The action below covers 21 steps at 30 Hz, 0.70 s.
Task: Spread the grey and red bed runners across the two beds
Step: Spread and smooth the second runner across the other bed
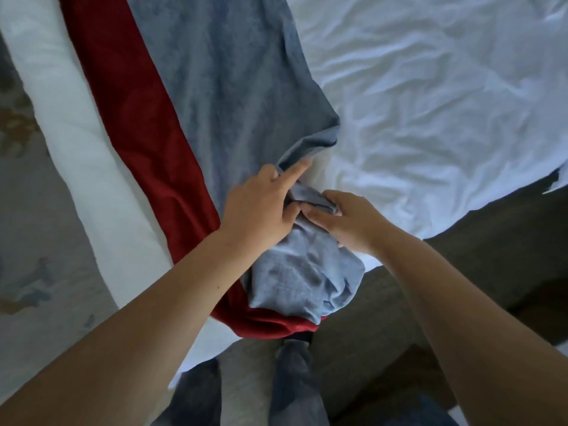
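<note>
The grey bed runner [227, 75] lies lengthwise over the white bed [430, 96], with the red bed runner [129, 96] flat beside it on the left. The grey runner's near end is folded back and bunched into a crumpled heap [304, 278] at the bed's edge. My left hand [261, 207] pinches a fold of the grey cloth, its index finger stretched toward the turned-over corner. Just to its right, my right hand [347, 219] grips the same bunched grey fold. The red runner's near end [270, 324] hangs over the edge under the grey heap.
The white sheet is wrinkled to the right of the runners. A dark brown bed base [445, 290] shows at the lower right. Patterned grey carpet [33, 241] lies to the left of the bed. My legs in dark trousers [295, 382] stand at the bed's edge.
</note>
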### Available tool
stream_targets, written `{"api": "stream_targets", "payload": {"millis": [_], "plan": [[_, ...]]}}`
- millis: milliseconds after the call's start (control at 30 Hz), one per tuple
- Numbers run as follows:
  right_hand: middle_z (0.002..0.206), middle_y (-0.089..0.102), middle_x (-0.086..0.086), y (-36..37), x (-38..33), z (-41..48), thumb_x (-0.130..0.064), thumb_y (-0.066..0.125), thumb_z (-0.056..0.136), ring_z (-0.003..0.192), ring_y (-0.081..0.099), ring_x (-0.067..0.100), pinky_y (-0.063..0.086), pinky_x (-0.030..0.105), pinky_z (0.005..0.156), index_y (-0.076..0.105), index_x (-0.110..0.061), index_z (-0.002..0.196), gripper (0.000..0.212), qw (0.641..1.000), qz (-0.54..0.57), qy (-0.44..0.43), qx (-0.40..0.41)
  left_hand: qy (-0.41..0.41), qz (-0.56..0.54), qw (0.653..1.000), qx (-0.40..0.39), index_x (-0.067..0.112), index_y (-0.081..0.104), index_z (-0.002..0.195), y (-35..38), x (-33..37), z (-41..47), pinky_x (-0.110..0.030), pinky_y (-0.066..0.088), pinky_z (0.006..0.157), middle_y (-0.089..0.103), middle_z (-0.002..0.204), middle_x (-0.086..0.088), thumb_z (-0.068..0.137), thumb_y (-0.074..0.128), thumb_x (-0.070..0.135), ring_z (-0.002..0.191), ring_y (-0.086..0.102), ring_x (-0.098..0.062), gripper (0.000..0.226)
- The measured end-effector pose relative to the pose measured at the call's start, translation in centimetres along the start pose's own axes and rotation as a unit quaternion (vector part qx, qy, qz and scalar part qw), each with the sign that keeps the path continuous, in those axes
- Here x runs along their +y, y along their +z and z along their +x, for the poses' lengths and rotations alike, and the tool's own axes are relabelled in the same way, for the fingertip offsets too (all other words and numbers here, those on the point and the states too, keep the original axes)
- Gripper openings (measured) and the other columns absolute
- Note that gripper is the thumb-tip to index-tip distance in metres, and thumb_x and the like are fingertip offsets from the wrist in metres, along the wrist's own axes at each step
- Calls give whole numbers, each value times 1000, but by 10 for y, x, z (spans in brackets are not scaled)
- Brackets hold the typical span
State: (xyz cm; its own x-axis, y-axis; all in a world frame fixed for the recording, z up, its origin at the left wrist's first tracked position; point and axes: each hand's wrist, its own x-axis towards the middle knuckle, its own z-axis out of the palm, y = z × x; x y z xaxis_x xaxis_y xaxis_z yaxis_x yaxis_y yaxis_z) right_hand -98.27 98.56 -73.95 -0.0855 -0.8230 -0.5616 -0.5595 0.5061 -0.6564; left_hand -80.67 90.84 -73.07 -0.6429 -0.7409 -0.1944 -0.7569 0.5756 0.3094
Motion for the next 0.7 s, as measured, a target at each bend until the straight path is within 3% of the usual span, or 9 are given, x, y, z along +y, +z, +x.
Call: {"api": "stream_targets", "payload": {"millis": [67, 167, 300, 400, 500, 567, 633, 700], "plan": [[71, 68, -5, -14, -5, -19, -62, 56, 89, 56, 65, 9, 57, 34, 62, 62, -24, 84, 38, 1000, -14, 24, -6, 11, 7, 1000, -8, 33, 51, 134, -2, 12, 6, -37, 50, 68, 55, 110, 1, 94, 59, 37, 91, 62, -22, 41], [60, 66, -3, -33, 0, -58, -66, 54, 86, 48, 61, 11, 57, 41, 60, 62, -20, 76, 48, 998, -23, 54, 18, 74, -101, 992, -29, 23, 57, 112, 3, 46, 4, -42, 52, 69, 57, 109, 3, 91, 58, 21, 92, 61, -23, 21], [53, 64, -7, -55, 23, -108, -80, 44, 83, 45, 61, 12, 55, 37, 49, 62, -22, 72, 62, 990, -44, 124, 46, 160, -165, 973, -36, 25, 54, 117, 20, 99, 6, -40, 52, 62, 54, 111, 3, 87, 58, 14, 85, 59, -20, 32], [59, 64, -3, -63, 45, -125, -84, 26, 85, 55, 63, 10, 55, 36, 60, 61, -25, 79, 69, 973, -76, 204, 83, 173, -144, 974, -22, 32, 47, 139, 39, 119, 12, -35, 49, 62, 55, 110, 2, 92, 60, 26, 84, 60, -18, 49], [71, 59, 6, -63, 69, -122, -67, 23, 97, 70, 61, 24, 55, 42, 70, 59, -17, 81, 63, 945, -102, 289, 111, 179, -54, 981, -46, 38, 7, 160, 63, 119, 9, -33, 46, 65, 54, 109, 1, 93, 62, 40, 88, 59, -18, 87], [75, 56, 7, -58, 80, -110, -49, 31, 101, 80, 61, 31, 54, 44, 74, 62, -12, 93, 49, 930, -130, 332, 88, 188, 9, 978, -95, 33, -13, 159, 79, 108, 0, -40, 50, 83, 53, 124, -2, 91, 63, 48, 107, 56, -24, 103], [91, 61, 9, -48, 83, -95, -42, 38, 102, 89, 64, 32, 54, 44, 79, 59, -11, 111, 38, 925, -122, 353, 75, 216, 61, 966, -126, 33, -10, 160, 88, 96, -13, -43, 42, 102, 43, 145, -1, 90, 64, 50, 129, 45, -25, 103], [102, 63, 8, -37, 79, -80, -43, 41, 102, 91, 65, 30, 53, 43, 79, 48, -20, 123, 32, 933, -110, 330, 94, 229, 55, 964, -122, 34, 15, 159, 91, 83, -29, -42, 37, 108, 42, 150, 2, 91, 64, 45, 136, 40, -23, 84]]}}
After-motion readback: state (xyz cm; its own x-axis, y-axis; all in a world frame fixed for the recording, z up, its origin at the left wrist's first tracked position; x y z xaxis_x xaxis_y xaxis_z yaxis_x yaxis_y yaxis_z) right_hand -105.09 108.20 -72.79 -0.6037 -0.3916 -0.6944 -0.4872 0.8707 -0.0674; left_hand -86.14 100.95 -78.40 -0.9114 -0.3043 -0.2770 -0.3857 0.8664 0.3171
